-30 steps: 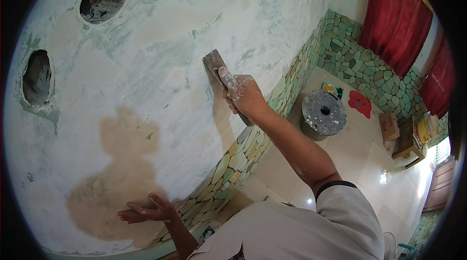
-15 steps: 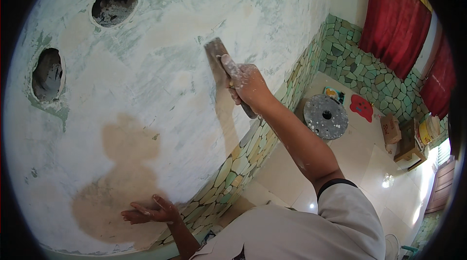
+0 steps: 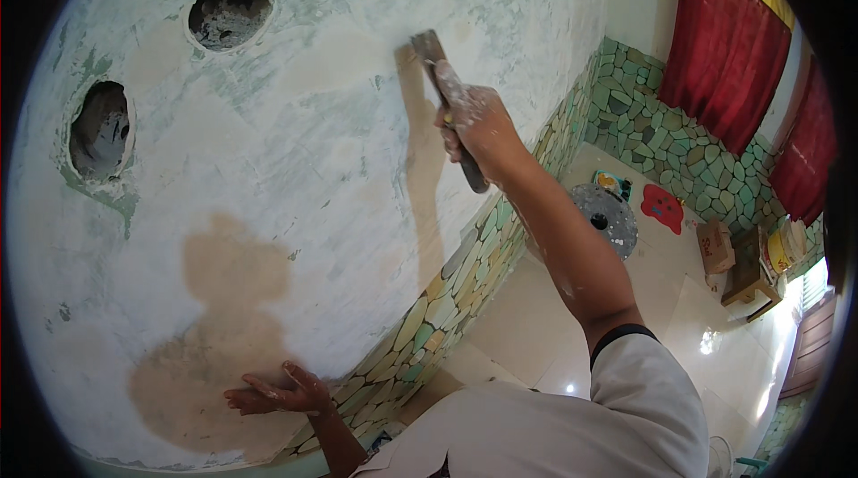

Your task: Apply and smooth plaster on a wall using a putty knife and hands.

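My right hand [image 3: 478, 121] is closed round the handle of a flat steel plastering trowel [image 3: 430, 49]. The trowel is tilted, its long blade slanting from upper left to lower right. A shadow falls beside it on the whitish, patchily plastered wall [image 3: 340, 183], and whether the blade touches the wall I cannot tell. Pale, dusty marks cover my right knuckles. Lower down, my left hand [image 3: 284, 390] has its fingers spread close to the wall, holding nothing; contact with the surface is unclear.
Two rough round holes, an upper one [image 3: 230, 12] and a lower one [image 3: 100, 131], open in the wall. Green stone cladding [image 3: 447, 299] runs along its base. On the tiled floor are a speckled grey round object [image 3: 610, 221], a red mat [image 3: 662, 209] and a cardboard box [image 3: 716, 246]. Red curtains [image 3: 726, 49] hang behind.
My right hand and the trowel have moved right and slightly up, and the trowel now shows more edge-on. Its shadow stands apart from the blade. My left hand has hardly moved.
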Demonstrator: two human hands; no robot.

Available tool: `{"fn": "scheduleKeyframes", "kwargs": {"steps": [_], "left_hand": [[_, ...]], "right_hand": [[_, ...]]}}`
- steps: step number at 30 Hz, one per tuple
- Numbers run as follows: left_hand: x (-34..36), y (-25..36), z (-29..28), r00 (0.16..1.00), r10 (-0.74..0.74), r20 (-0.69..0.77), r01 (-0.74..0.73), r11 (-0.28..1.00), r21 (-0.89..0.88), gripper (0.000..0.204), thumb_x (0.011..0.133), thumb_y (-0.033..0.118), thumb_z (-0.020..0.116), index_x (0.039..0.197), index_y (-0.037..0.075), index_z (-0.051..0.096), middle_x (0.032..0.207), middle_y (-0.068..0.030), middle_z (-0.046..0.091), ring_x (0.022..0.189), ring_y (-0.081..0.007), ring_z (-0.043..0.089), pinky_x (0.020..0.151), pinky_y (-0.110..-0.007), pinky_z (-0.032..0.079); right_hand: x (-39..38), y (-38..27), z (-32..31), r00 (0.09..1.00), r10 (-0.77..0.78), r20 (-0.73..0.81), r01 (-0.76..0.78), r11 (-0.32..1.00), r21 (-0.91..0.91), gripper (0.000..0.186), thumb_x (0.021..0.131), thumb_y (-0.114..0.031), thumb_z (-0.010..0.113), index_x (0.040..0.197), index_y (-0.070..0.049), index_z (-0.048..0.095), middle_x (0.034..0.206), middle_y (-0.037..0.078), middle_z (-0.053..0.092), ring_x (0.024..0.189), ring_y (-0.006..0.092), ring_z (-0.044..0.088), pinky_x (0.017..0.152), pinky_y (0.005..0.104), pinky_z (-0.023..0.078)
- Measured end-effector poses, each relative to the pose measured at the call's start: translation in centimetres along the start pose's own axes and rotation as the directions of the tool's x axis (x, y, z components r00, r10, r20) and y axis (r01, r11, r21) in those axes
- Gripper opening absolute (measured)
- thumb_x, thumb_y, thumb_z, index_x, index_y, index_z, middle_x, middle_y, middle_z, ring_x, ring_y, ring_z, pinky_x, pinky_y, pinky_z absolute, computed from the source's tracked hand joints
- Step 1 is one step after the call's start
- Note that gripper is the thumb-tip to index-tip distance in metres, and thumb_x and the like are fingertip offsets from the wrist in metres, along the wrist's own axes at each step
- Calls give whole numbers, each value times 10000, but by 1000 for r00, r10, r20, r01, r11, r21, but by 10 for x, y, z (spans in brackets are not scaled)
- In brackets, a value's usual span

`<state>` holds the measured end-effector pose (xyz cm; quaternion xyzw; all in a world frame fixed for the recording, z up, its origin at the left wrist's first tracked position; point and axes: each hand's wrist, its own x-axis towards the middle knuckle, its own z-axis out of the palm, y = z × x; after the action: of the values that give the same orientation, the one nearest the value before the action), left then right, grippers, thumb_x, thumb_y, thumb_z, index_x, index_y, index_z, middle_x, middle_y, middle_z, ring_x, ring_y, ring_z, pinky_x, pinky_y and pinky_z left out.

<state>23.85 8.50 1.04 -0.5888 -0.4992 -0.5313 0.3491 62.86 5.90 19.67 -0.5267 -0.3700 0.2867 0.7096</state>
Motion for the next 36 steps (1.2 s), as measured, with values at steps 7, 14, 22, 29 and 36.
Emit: {"fn": "scheduleKeyframes", "kwargs": {"steps": [7,14,22,29,36], "left_hand": [[0,-1,-1,1000,18,6,-18,1000,-15,658,928,442,471,1449,90,276,1527,-234,66,1410,-424,39,1073,-603,-53],[1,1,-1,1000,20,-1,-20,999,-31,654,928,428,478,1449,86,275,1526,-235,65,1410,-421,42,1077,-599,-49],[1,1,-1,1000,15,4,-15,1000,-21,657,928,429,482,1451,94,271,1529,-228,59,1412,-413,32,1074,-605,-48],[1,3,0,1000,12,3,-12,1000,-22,662,929,432,479,1456,100,255,1529,-225,61,1412,-415,25,1070,-613,-50],[1,2,-2,999,7,34,-7,1000,-25,662,931,428,476,1457,97,248,1530,-229,33,1412,-415,11,1068,-612,-58]], "right_hand": [[-26,56,-20,987,161,-29,-161,987,-4,592,887,-597,489,655,-52,498,467,19,409,368,118,396,390,264,368],[-50,92,-6,974,223,32,-220,972,-87,584,897,-570,495,641,-45,503,461,23,423,361,114,403,380,261,358],[-30,59,19,988,132,83,-130,991,-32,543,903,-528,518,644,-52,481,477,19,425,370,117,403,383,260,353],[-52,87,7,995,83,61,-89,990,106,358,949,-409,496,856,-64,483,565,12,438,401,100,430,395,240,378],[-95,130,-1,999,20,41,-23,996,81,482,976,-225,464,1398,-100,269,764,44,478,450,78,454,418,225,418]]}}
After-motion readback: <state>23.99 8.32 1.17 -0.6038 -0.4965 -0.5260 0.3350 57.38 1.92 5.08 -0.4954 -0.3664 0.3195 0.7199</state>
